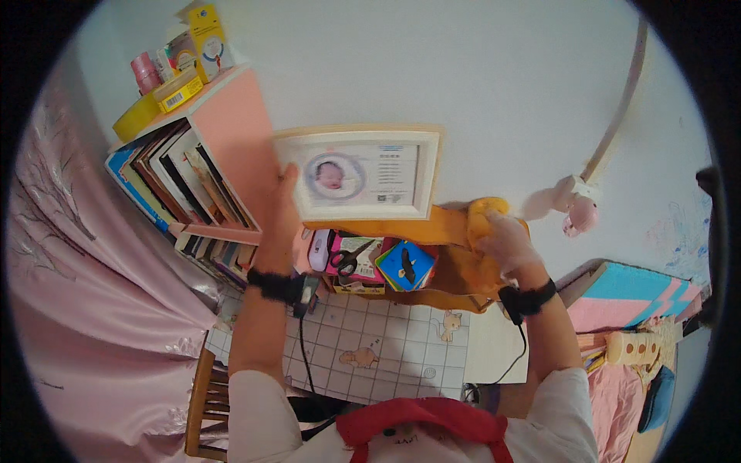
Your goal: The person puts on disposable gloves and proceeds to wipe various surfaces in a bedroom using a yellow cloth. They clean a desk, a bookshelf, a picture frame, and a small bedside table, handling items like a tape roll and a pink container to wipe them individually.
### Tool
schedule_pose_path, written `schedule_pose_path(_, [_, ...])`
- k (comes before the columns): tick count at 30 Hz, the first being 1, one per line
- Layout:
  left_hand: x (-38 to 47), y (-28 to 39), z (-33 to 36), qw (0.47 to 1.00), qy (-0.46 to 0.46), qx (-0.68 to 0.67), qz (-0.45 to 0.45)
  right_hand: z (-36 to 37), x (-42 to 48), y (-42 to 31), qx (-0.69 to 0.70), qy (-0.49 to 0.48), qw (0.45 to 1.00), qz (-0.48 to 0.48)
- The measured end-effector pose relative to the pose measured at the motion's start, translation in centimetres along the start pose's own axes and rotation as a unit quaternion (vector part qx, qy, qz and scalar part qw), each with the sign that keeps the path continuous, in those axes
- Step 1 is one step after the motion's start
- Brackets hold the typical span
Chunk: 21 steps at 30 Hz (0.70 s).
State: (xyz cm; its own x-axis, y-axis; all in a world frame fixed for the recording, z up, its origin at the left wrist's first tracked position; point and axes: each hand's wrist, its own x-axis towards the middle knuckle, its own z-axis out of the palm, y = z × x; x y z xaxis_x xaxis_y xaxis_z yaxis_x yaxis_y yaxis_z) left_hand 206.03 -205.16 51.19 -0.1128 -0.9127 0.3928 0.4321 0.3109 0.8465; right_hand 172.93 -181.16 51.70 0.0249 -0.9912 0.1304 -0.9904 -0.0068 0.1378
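My left hand (pixel 282 202) grips the left edge of a white-and-wood picture frame (pixel 424 173), which holds a baby photo and print. The frame is upright at the back of an orange wooden desk organizer (pixel 399 226) with wavy edges. At the organizer's right end, my right hand (pixel 512 246), blurred, is closed on what looks like a yellow cloth (pixel 486 211); its fingertips are partly hidden. Inside the organizer lie black-handled scissors (pixel 347 261), a stack of coloured cards (pixel 407 266) and a pale purple case (pixel 319 250).
A pink bookcase (pixel 234 139) full of books stands left, with a yellow tape roll (pixel 137 117) and boxes on top. Below is a desk with a checked mat (pixel 399 359). Cables hang from both wristbands. A wooden chair (pixel 202 399) is lower left; a pink plug-in device (pixel 580 215) sticks out right.
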Motion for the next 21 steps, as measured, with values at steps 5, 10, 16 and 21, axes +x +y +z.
schedule_pose_path(5, [-9.0,6.4,-8.9,0.981,0.071,0.155,0.089,-2.2,4.3,-5.1,0.229,-0.033,0.966,0.113])
schedule_pose_path(10, [-21.3,11.5,-17.7,0.988,0.143,-0.028,0.053,-4.4,9.6,-10.6,0.225,-0.085,0.970,0.027])
schedule_pose_path(16, [-35.0,13.9,-22.5,0.930,0.335,0.152,-0.014,-2.4,15.2,-17.3,0.243,-0.013,0.970,-0.022])
schedule_pose_path(21, [-40.8,14.8,-24.0,0.913,0.368,0.175,-0.023,-0.5,19.8,-22.0,0.185,-0.026,0.981,-0.051])
